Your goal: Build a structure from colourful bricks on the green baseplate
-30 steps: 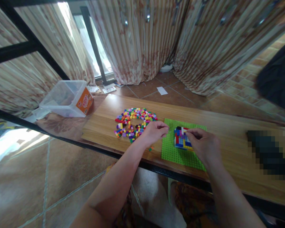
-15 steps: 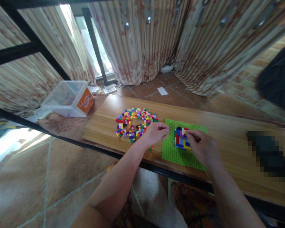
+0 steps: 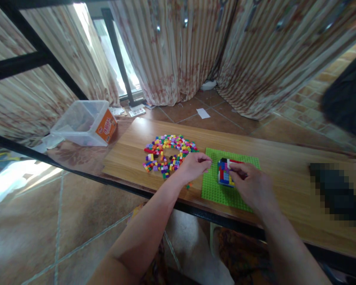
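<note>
Since the earlier frame, the right hand (image 3: 253,182) has shifted slightly left across the multicoloured block model of plastic bricks (image 3: 225,178), while the left hand (image 3: 192,166) stays about where it was.

The model sits on the square, studded, green plastic baseplate (image 3: 210,190), toward the middle of it, with 1 black brick (image 3: 224,160) at its far-left corner. It lies just left of and below the right fingertips; its right part is hidden, so I cannot tell its long axis. The right hand is the nearer of the 2: thumb and forefinger are pinched narrow at the model's top, beside a small white piece (image 3: 228,161), but I cannot tell whether they grip it. The left fingertips, also drawn narrow, are above the baseplate's left edge near its far corner; I cannot tell if they hold anything.

The wood-grain tabletop (image 3: 284,174) carries a ring of loose coloured bricks (image 3: 185,146) toward its left end. Past that edge is a clear plastic bin with an orange label (image 3: 77,136); striped curtains (image 3: 172,59) hang beyond the far edge.
</note>
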Demonstrator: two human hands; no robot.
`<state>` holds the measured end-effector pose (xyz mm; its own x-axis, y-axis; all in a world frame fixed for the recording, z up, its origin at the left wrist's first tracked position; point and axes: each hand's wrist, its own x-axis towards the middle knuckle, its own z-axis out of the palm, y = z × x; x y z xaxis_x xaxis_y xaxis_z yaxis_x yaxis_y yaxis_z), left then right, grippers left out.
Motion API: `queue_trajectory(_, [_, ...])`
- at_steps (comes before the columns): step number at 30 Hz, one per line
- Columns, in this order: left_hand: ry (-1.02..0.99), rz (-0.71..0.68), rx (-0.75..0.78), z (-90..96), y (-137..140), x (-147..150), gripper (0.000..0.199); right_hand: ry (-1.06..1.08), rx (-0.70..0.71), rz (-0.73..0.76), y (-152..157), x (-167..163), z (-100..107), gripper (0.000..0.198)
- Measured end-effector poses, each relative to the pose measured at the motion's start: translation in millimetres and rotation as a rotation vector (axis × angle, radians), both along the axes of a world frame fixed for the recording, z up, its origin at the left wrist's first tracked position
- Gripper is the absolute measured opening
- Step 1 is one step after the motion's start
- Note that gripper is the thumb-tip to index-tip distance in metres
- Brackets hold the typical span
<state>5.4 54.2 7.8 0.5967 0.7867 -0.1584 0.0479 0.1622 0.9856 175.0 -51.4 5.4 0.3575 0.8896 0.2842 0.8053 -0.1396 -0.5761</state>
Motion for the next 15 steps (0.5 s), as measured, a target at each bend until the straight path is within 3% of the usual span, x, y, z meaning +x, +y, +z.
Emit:
queue_trajectory(7, [0.007, -0.01, 0.018, -0.3, -0.3, 0.2, 0.005, 0.072, 0.097, -0.026, 0.4, -1.1, 4.3, 0.019])
queue_trajectory(15, [0.02, -0.002, 0.024, -0.3, 0.1, 0.1, 0.005, -0.07, 0.125, -0.042, 3.9, -6.1, 7.4, 0.023])
